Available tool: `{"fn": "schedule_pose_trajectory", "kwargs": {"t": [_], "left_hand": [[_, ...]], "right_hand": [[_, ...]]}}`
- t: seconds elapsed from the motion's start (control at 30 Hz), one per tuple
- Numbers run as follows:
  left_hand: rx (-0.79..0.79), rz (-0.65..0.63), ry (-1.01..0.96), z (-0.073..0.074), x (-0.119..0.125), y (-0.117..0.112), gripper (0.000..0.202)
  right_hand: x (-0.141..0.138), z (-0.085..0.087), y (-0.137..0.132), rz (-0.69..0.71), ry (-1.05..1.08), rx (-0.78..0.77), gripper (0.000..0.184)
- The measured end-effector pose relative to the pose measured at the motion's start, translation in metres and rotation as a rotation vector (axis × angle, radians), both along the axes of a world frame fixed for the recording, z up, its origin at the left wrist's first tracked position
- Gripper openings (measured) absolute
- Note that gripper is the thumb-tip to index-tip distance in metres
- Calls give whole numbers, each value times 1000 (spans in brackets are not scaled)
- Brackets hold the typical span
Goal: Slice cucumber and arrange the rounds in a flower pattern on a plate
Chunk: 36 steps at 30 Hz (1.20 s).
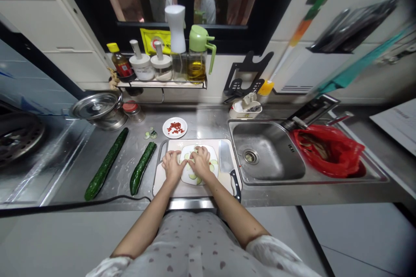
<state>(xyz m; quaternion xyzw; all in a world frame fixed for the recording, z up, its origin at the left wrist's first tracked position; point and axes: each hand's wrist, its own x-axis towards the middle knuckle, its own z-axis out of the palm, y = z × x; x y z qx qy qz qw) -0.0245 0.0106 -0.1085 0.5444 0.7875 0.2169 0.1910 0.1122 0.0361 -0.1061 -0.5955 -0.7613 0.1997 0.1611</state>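
A white square plate [186,177] with pale green cucumber slices [192,176] sits on the cutting board [158,187]. My left hand [173,166] is at the plate's left edge, its fingers curved and apart, the thumb reaching over the plate. Over the slices, my right hand [200,163] has its fingers bent downward, also apart; the fingertips hide what they touch. Both thumbs come close together above the plate. To the right on the board lies a kitchen knife [225,158] with a black handle. A cut cucumber [142,169] and a longer cucumber [107,166] lie left of the board.
Behind the board stand a small plate of chopped red pieces [165,132] and some cucumber scraps [151,133]. A lidded pot [97,112] and a red-capped jar [133,112] are back left. Right is the sink [269,151] with a red plastic bag [331,151]. Bottles line a shelf [162,85].
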Motion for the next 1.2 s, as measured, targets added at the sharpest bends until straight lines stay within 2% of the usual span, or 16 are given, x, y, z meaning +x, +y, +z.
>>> {"fn": "schedule_pose_trajectory", "kwargs": {"t": [0.27,0.67,0.97,1.1,1.2], "left_hand": [[17,37,-22,3,0,-1,39],[60,20,-14,-4,8,-7,42],[38,78,-128,-6,5,-4,38],[155,120,-237,-11,-5,-9,34],[213,133,-364,-16,-15,-20,38]], "right_hand": [[9,7,-7,-42,4,40,10],[62,23,-49,-223,104,115,13],[82,25,-69,-280,134,108,15],[96,26,-74,-273,219,28,18],[105,21,-80,-377,266,-96,20]]}}
